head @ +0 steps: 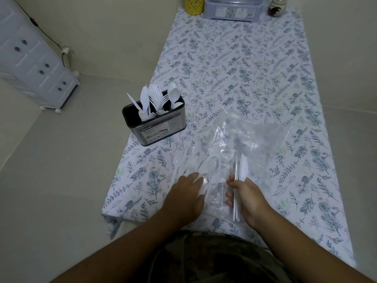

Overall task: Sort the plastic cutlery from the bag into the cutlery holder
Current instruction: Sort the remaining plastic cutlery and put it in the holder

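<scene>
A clear plastic bag (244, 144) lies crumpled on the floral tablecloth (234, 68) in front of me. My left hand (183, 199) presses the bag's near left edge, fingers partly under the film. My right hand (247, 199) is closed around a bundle of white plastic knives (240, 172), blades pointing away from me, at the bag's mouth. The black metal cutlery holder (155, 123) stands at the table's left edge, holding white knives, forks and spoons upright in separate compartments.
At the table's far end stand a yellow perforated cup (194, 5), a clear lidded container (232, 9) and a small dark jar (277, 6). A white drawer unit (32, 62) stands on the floor to the left. The table's left edge runs close by the holder.
</scene>
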The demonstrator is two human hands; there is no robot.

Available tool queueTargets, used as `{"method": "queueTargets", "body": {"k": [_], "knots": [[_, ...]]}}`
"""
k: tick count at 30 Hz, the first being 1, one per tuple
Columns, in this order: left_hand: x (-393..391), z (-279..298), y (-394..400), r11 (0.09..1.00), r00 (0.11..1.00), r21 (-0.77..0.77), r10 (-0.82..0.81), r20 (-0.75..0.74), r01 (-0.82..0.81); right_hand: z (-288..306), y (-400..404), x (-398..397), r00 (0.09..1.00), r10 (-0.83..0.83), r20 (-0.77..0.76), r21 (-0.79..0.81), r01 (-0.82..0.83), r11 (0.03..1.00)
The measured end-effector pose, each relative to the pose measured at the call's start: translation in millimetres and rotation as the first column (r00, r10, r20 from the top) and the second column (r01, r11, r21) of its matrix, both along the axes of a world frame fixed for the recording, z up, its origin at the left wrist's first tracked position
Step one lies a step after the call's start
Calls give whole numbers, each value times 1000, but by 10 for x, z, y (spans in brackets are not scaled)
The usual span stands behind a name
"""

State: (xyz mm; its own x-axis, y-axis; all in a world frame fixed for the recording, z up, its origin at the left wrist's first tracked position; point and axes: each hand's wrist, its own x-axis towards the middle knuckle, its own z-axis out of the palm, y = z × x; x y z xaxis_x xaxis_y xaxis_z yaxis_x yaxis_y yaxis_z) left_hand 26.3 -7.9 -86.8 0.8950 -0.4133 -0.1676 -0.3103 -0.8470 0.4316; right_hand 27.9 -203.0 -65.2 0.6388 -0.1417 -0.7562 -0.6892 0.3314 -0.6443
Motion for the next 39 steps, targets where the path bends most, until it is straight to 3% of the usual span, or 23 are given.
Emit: {"method": "queueTargets", "body": {"k": [7,12,14,16,19,22,27,31,39], "knots": [[15,18,10,998,997,37,53,-54,-51,55,4,-27,999,36,1,-34,-36,999],[7,62,-13,998,995,-27,58,78,-56,13,-22,-21,997,71,-36,-72,-74,995],[24,156,-67,967,988,-205,148,-41,-153,36,-12,-11,996,85,-32,-46,-86,995],[35,289,-159,862,928,-372,252,-274,-344,71,22,5,995,99,-11,21,-99,995],[44,411,-292,699,811,-475,266,-521,-535,90,94,18,988,154,14,124,-155,980],[57,463,-321,603,763,-526,234,-603,-600,147,167,43,970,239,36,45,-240,970],[75,431,-258,492,725,-556,273,-632,-670,251,291,52,900,406,158,-91,-396,914],[80,446,-192,434,726,-588,316,-611,-683,444,358,77,784,563,263,-268,-501,823],[214,663,64,377,765,-685,476,-434,-623,681,636,359,713,603,359,-347,-498,795]]}}
